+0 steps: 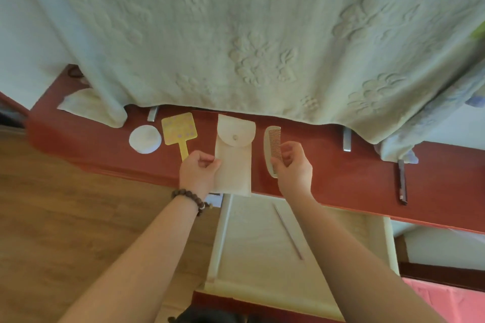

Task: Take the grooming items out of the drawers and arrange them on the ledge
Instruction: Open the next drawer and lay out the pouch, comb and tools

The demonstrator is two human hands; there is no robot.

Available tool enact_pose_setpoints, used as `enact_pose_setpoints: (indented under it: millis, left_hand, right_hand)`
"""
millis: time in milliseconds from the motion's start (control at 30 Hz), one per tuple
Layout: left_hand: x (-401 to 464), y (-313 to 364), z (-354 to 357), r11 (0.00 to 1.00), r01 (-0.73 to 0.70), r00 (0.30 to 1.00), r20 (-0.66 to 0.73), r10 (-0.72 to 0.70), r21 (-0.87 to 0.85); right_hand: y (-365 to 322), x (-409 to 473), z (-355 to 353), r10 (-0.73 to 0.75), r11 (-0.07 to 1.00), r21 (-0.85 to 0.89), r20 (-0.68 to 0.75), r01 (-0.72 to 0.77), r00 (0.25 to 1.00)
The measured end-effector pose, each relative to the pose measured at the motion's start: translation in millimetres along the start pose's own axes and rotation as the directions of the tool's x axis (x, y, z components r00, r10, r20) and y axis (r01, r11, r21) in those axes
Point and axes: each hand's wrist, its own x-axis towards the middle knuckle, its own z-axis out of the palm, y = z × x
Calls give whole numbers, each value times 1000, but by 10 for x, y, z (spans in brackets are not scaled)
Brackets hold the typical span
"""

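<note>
Wood-plank floor (52, 217) at left; pale green embossed bedspread (236, 34) hangs over red wooden bed frame (341, 178).

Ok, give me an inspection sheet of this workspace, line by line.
Surface: red-brown wooden ledge, partly draped by a pale green embossed bedspread.
Job's things: round white puff, yellow square hand mirror, cream snap-flap pouch and pale wooden comb in a row on the ledge; thin metal stick in the open pale drawer.
Clutter: dark slim object at the ledge's right.
Grippers: left hand pinches the pouch's edge; right hand over the comb, grip unclear.
Cables: nothing seen.
Surroundings: wood-look floor.
</note>
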Motion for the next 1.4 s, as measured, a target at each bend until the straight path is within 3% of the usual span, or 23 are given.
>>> enact_pose_setpoints:
  millis: [267,333,400,500,667,933,1000,1200,1400]
  left_hand:
    - [418,-122,117,980,-70,997,-4,72,184]
    - [374,-171,125,946,-188,980,112,163,266]
    - [345,-242,156,842,-339,930,287,231,419]
    - [332,-342,220,693,-422,889,416,192,584]
    - [331,-414,276,644,-450,884,410,225,619]
    - [316,-467,325,578,-475,878,404,258,664]
    - [287,-487,360,547,-465,885,389,256,696]
    - [243,-626,434,486,-439,898,366,243,756]
    - [248,-682,479,446,-427,903,350,247,786]
  right_hand:
    - [54,270,454,159,984,-90,54,-153,986]
    - [108,250,499,172,980,-108,32,-168,985]
    - [157,230,531,161,976,-150,5,-159,987]
    - [228,232,576,109,945,-307,-27,-112,994]
    - [281,268,567,98,923,-373,-18,-97,995]
    - [357,-180,43,-50,958,-278,60,65,997]
    - [601,-389,-105,-1,944,-329,96,33,995]
    - [1384,-578,-139,328,830,-512,131,-219,936]
    - [1667,-487,19,401,792,-544,126,-275,907]
